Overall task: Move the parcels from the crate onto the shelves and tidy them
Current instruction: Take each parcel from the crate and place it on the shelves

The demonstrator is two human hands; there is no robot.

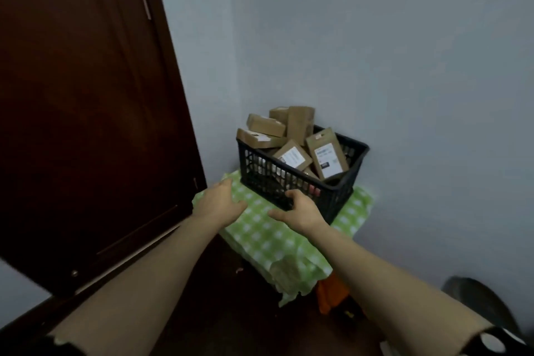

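Observation:
A black plastic crate (344,191) stands in the corner on a stand covered with a green checked cloth (268,240). Several brown cardboard parcels (291,127) with white labels are piled in it, some sticking up above the rim. My left hand (219,202) hovers over the cloth just left of the crate, fingers relaxed and holding nothing. My right hand (300,209) is at the crate's near wall, its fingers loosely curled close to the mesh; contact with the crate is unclear. No shelves are in view.
A dark brown wooden door (86,110) fills the left side, close to the stand. Pale walls meet behind the crate. Something orange (329,295) lies on the dark floor under the cloth's edge. A dark rounded object (474,295) sits at the lower right.

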